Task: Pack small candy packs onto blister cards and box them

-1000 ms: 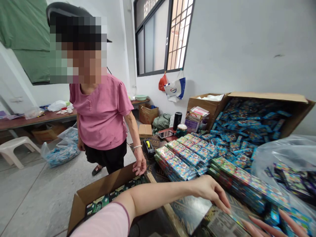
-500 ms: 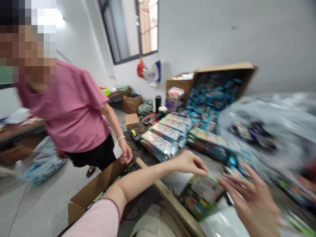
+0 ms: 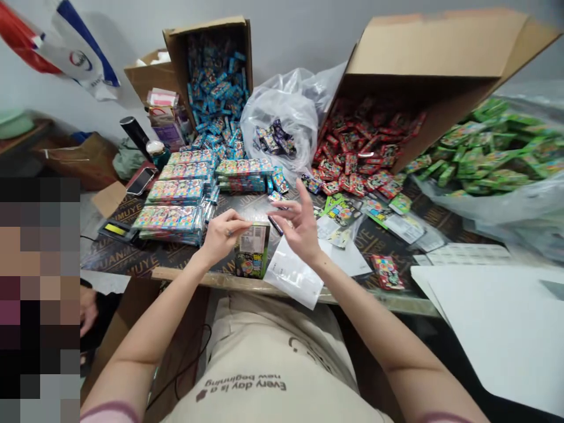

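My left hand point(image 3: 224, 234) pinches the top edge of a black and green printed packet point(image 3: 252, 255) with a pale label panel. The packet stands upright near the table's front edge. Just to its right, my right hand point(image 3: 300, 228) is raised with its fingers apart, holding nothing that I can see. Below that hand lies a white sheet point(image 3: 296, 273), partly over the table edge. Stacks of wrapped blue multi-packs point(image 3: 170, 217) stand to the left of my left hand. Past my right hand lies a flat green and black printed packet point(image 3: 339, 212).
Tipped cartons spill small blue packs point(image 3: 218, 94) and red packs point(image 3: 348, 147). A clear bag point(image 3: 299, 88) holds purple packs. Green packs point(image 3: 497, 147) are heaped at right, above white sheets point(image 3: 497, 317). A phone point(image 3: 141, 181) and tape dispenser point(image 3: 115, 232) lie left. A person stands at far left.
My view has swung right, bringing the red and green packs into sight. The person in pink now shows only at the left edge. My left hand still pinches the packet; my right stays open.
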Available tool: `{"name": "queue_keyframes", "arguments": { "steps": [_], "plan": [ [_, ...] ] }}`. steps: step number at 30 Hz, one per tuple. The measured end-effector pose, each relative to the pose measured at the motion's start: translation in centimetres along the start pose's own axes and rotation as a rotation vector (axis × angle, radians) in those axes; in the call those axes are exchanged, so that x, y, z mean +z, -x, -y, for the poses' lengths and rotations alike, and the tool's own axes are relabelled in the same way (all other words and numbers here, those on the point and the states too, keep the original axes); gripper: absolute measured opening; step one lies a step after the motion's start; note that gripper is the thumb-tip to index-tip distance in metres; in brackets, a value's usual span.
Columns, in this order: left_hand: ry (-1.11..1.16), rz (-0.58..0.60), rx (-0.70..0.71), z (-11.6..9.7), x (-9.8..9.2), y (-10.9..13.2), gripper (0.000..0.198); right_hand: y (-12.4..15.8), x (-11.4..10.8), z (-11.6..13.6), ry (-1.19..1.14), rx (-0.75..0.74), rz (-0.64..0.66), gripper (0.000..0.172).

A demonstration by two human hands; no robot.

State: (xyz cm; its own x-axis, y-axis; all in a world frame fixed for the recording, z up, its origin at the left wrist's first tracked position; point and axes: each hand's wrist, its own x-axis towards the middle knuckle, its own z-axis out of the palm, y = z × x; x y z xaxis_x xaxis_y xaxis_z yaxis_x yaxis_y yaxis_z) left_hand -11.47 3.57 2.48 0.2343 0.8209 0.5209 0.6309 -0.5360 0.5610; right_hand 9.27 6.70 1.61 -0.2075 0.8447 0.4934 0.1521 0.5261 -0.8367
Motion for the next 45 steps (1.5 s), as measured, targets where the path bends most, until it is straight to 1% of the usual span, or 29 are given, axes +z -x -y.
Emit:
{"name": "queue_keyframes", "arguments": {
  "steps": [2, 3, 4, 6, 9, 11, 15, 18, 22, 24, 26, 31, 34, 38, 40, 42, 43, 45],
  "plan": [
    [-0.005, 0.006, 0.008, -0.2, 0.2, 0.0, 0.018, -1.8, -1.2, 1.2, 0.016, 0.051, 0.018, 0.079],
    [0.002, -0.002, 0.009, -0.2, 0.3, 0.1, 0.019, -2.7, -1.7, 1.8, 0.016, 0.061, 0.054, 0.08],
    [0.014, -0.017, 0.006, -0.3, 0.3, 0.1, 0.018, -3.5, -2.1, 2.3, 0.006, 0.068, 0.12, 0.081],
    [0.045, -0.064, -0.021, -0.5, 0.3, 0.2, 0.016, -4.9, -2.3, 3.2, -0.045, 0.091, 0.328, 0.08],
    [0.083, -0.122, -0.079, -0.8, 0.2, 0.3, 0.009, -6.3, -1.6, 3.9, -0.125, 0.143, 0.653, 0.08],
    [0.101, -0.127, -0.081, -1.0, 0.2, 0.3, 0.007, -7.0, -0.8, 4.0, -0.129, 0.169, 0.792, 0.081],
    [0.105, -0.111, -0.037, -1.3, -0.1, 0.2, 0.009, -8.2, 0.4, 4.0, -0.059, 0.199, 0.957, 0.084],
    [0.099, -0.102, -0.026, -1.6, -0.4, 0.2, 0.013, -8.6, 0.8, 3.8, -0.028, 0.192, 1.031, 0.086],
    [0.102, -0.121, -0.069, -1.9, -0.2, 0.2, 0.002, -8.6, 0.9, 3.5, 0.044, 0.142, 1.055, 0.088],
    [0.101, -0.151, -0.094, -1.9, 0.1, 0.1, 0.012, -8.6, 1.0, 3.3, 0.093, 0.127, 1.048, 0.088],
    [0.102, -0.183, -0.115, -1.8, 0.5, 0.1, 0.016, -8.7, 1.1, 3.2, 0.138, 0.116, 1.038, 0.09],
    [0.122, -0.243, -0.146, -1.8, 1.1, 0.1, 0.013, -9.0, 1.4, 3.4, 0.254, 0.06, 1.029, 0.09],
    [0.119, -0.264, -0.16, -1.9, 1.3, 0.1, 0.013, -9.2, 1.5, 3.4, 0.256, 0.051, 1.039, 0.091],
    [0.114, -0.277, -0.151, -2.0, 1.5, 0.3, 0.011, -9.3, 1.3, 2.5, 0.144, 0.117, 1.02, 0.094],
    [0.111, -0.279, -0.144, -2.0, 1.5, 0.4, 0.01, -9.0, 1.1, 1.6, 0.088, 0.158, 0.948, 0.098],
    [0.106, -0.274, -0.154, -2.0, 1.4, 0.4, 0.009, -8.4, 0.9, 0.9, 0.029, 0.245, 0.867, 0.101],
    [0.107, -0.266, -0.171, -1.9, 1.4, 0.4, 0.008, -8.0, 0.9, 0.6, -0.008, 0.31, 0.83, 0.099],
    [0.123, -0.214, -0.225, -1.7, 1.4, 0.2, 0.008, -7.0, 1.0, 0.3, -0.091, 0.453, 0.739, 0.087]
  ]
}}
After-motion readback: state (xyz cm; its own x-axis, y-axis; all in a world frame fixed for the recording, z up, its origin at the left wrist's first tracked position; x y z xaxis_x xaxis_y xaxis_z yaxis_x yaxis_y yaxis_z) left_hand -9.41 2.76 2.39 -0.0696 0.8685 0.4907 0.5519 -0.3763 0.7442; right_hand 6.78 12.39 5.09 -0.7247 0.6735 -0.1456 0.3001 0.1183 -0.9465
